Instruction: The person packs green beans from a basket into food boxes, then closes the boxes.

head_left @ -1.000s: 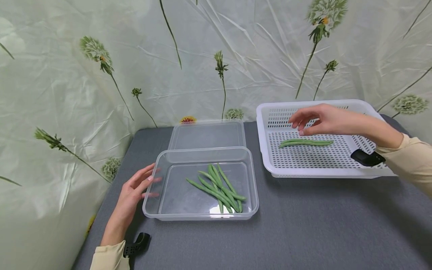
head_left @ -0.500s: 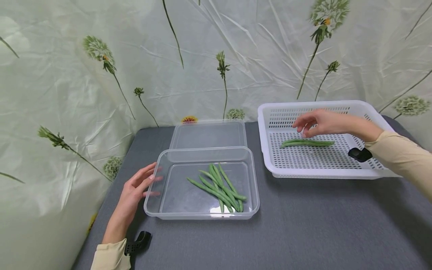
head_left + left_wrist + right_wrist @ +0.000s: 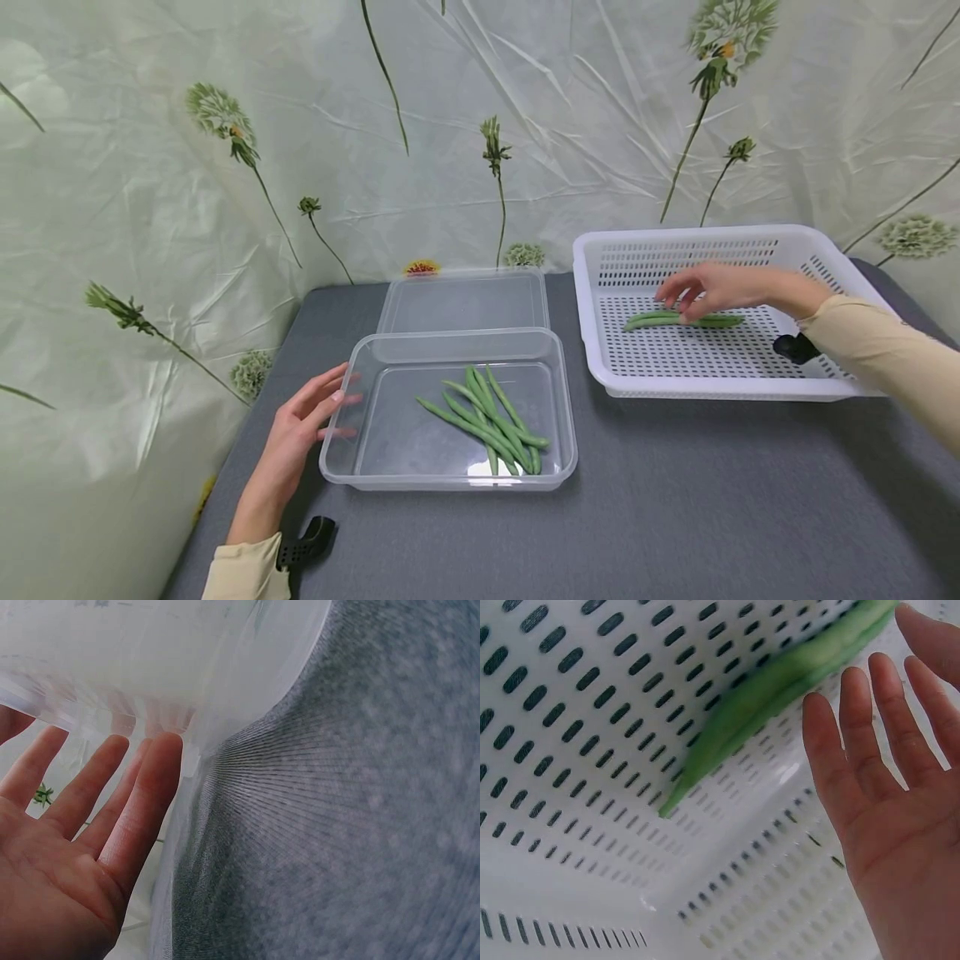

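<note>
Since the right hand point(image 3: 708, 288) has its fingers loosely bent and apparently gripping nothing, just at the green beans point(image 3: 718, 321) in the white basket point(image 3: 720, 387), a light mid-length pinch should suit; the left hand point(image 3: 291, 422), fingers nearly straight and holding nothing, could steady the clear container point(image 3: 442, 481) beside it; no brand, label or writing is readable

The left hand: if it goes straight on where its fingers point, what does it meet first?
The left hand would likely meet the clear container first, at its side wall; whether the fingertips touch it is unclear.
</note>
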### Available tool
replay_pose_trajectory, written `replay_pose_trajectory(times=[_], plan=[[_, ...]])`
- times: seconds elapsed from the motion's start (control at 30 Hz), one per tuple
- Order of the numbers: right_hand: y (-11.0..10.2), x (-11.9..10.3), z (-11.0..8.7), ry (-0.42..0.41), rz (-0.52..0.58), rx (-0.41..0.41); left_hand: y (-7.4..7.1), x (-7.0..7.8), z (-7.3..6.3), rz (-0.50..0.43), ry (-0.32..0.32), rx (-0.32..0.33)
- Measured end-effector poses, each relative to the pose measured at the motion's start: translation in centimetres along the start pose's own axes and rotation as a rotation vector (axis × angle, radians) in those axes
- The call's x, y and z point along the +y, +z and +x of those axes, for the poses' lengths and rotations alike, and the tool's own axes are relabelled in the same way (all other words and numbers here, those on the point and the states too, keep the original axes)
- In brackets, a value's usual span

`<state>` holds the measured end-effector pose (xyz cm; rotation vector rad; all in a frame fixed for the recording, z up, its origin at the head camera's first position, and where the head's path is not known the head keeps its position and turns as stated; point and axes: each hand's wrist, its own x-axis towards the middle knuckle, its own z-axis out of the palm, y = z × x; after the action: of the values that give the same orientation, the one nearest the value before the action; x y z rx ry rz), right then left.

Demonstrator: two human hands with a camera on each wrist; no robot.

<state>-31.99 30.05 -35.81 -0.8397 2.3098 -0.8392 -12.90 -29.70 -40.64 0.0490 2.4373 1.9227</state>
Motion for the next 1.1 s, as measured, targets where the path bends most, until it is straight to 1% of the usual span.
replay_pose_trajectory(times=[0.1,0.23,0.33,0.47,0.67,0.9,1.1], plan=[[0.1,0.2,0.4,0.016,0.01,-0.012,-0.1,-0.1,0.0,-0.002,0.002,-0.001],[0.3,0.6,0.9,0.054,-0.038,-0.005,-0.1,-0.1,0.0,-0.004,0.001,-0.002],[0.7,1.0,1.2,0.063,-0.082,0.012,-0.1,0.0,0.1,-0.007,-0.004,-0.004],[1.1,1.2,1.4,0.034,-0.111,0.022,0.0,0.0,0.1,-0.007,-0.01,-0.004],[1.2,1.4,1.3,-0.007,-0.118,0.023,0.2,0.0,0.2,-0.005,-0.018,0.007],[1.0,1.5,1.3,-0.021,-0.062,0.02,0.2,0.0,0.1,-0.005,-0.019,0.011],[0.7,1.0,1.4,-0.051,-0.064,0.018,0.1,0.0,0.0,-0.006,-0.014,0.014]])
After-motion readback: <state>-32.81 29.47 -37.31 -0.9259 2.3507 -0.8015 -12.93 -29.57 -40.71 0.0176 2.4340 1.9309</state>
